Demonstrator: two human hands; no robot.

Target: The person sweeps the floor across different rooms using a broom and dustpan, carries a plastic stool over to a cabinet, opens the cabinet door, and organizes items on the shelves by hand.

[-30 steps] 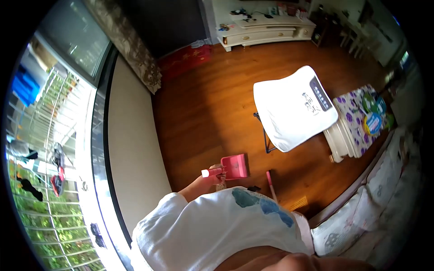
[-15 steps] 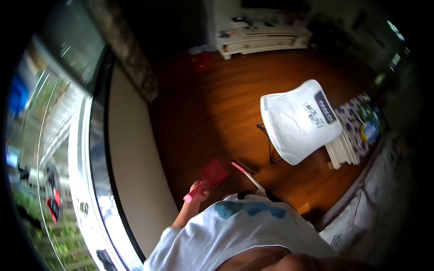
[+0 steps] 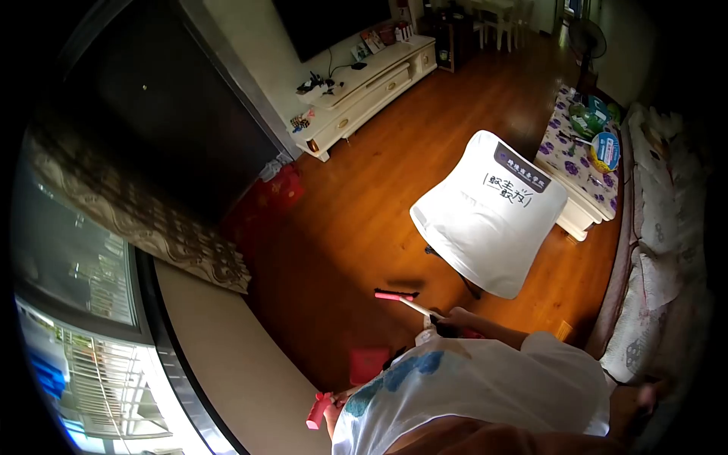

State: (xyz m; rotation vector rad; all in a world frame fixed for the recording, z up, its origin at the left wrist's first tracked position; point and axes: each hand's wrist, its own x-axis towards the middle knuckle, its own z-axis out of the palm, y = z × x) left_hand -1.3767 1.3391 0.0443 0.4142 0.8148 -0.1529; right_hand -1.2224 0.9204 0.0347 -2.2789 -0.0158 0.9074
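Note:
My left hand (image 3: pixel 334 410) is at the lower left, closed on the pink handle of the dustpan. The dustpan's red pan (image 3: pixel 369 366) shows just above, low over the wooden floor and partly hidden by my white shirt. Right of it, my right hand (image 3: pixel 457 320) is closed around the handle of the broom (image 3: pixel 414 306). The broom's pink head with dark bristles points left and casts a shadow beside it. A chair with a white cover (image 3: pixel 493 216), printed with dark characters, stands beyond my right hand.
A white TV cabinet (image 3: pixel 371 92) runs along the far wall. At the right are a table with a purple-flowered cloth (image 3: pixel 565 152) and a sofa (image 3: pixel 641 303). A red mat (image 3: pixel 269 199) lies by the dark door. Curtain (image 3: pixel 144 205) and window are at the left.
The view has turned toward the right side of the room. My right hand has come into sight on the broom, whose head has lifted. The dustpan has moved down, nearer my body.

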